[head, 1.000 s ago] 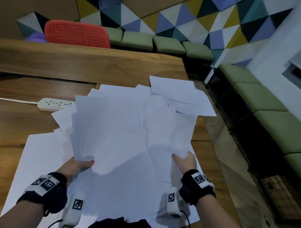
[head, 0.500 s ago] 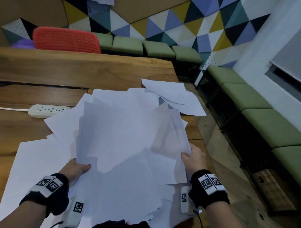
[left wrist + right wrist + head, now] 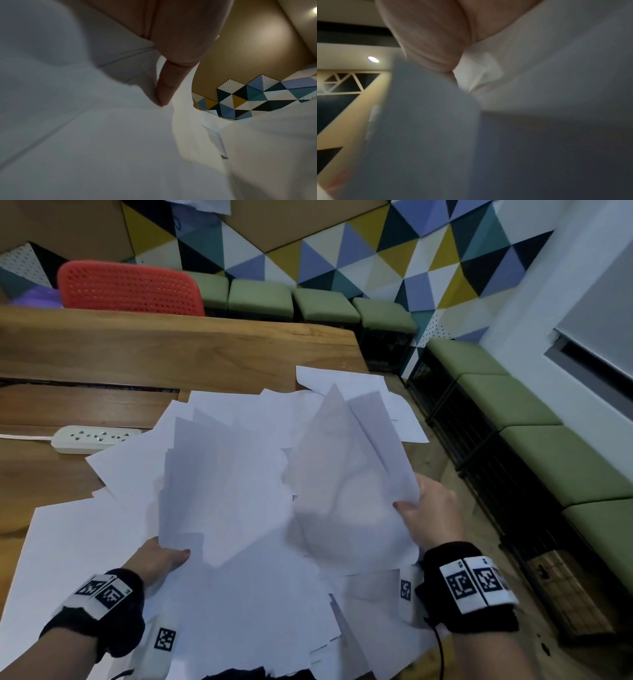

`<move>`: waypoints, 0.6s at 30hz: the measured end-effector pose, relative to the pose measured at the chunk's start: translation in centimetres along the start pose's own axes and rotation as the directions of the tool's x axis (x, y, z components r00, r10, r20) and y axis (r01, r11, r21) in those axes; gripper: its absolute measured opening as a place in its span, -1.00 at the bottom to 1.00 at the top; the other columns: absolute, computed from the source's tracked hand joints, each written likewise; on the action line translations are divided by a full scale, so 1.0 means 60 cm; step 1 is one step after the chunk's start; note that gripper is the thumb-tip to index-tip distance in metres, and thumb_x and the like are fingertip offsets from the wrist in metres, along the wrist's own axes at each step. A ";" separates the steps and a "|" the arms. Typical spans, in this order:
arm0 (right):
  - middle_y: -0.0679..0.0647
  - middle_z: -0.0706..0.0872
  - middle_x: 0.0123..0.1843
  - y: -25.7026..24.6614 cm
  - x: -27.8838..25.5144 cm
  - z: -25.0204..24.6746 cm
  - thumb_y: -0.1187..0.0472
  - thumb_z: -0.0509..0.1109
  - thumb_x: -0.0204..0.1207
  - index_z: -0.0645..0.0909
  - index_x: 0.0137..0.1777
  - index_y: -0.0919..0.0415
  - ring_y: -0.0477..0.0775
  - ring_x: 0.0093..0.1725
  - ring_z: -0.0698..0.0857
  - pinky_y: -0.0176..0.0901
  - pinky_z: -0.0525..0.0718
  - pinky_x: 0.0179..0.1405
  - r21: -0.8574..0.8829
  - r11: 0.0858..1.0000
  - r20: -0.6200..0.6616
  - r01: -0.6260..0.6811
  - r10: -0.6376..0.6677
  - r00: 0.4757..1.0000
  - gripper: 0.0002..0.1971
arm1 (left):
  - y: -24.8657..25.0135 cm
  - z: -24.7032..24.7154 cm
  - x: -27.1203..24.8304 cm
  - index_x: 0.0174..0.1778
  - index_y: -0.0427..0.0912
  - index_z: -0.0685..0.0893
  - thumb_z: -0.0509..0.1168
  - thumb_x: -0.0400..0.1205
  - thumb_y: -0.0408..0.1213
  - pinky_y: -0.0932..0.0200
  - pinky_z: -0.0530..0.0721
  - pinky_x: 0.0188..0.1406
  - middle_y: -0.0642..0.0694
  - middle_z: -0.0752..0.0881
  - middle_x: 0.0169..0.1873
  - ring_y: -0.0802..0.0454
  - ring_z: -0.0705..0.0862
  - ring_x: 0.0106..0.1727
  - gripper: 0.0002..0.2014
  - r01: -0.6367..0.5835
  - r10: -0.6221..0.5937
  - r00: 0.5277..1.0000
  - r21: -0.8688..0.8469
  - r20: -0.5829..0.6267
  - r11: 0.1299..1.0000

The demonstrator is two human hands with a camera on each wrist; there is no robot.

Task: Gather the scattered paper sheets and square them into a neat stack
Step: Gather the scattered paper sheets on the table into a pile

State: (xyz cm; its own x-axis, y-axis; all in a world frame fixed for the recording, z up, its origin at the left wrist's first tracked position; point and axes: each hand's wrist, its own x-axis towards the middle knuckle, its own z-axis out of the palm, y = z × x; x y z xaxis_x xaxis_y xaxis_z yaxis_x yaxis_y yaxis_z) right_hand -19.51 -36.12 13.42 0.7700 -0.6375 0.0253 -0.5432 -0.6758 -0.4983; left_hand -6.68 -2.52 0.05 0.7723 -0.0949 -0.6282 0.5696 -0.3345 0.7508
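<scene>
Loose paper sheets (image 3: 239,491) are gripped at near edges by left hand (image 3: 157,558) and right hand (image 3: 433,517), raised above the table (image 3: 171,354).

My fingers on both hands lie under the paper sheets (image 3: 239,491) and stay hidden in the head view. The right wrist view is blurred; sheet edges there cannot be counted. The power strip (image 3: 96,438) cord is cut off at the left edge.
</scene>
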 end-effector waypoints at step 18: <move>0.14 0.79 -0.01 0.004 -0.024 0.171 0.32 0.56 0.22 0.64 0.09 0.22 0.20 0.06 0.75 -0.02 0.72 0.08 0.637 0.717 0.261 -0.283 0.145 0.954 -0.60 | 0.006 -0.011 -0.031 0.30 -0.40 0.53 0.30 0.57 -0.50 -0.03 0.47 0.24 -0.29 0.68 0.10 -0.24 0.62 0.15 -0.64 -0.003 0.013 0.998 -0.148 0.066 0.989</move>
State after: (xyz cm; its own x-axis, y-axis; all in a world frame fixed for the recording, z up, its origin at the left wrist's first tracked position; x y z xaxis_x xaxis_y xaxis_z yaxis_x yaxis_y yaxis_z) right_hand -17.30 -31.55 4.37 0.7433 -0.6101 -0.2743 -0.3944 -0.0685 -0.9164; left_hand -7.72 -1.85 1.65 0.7593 -0.1607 -0.6305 0.6025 -0.1921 0.7746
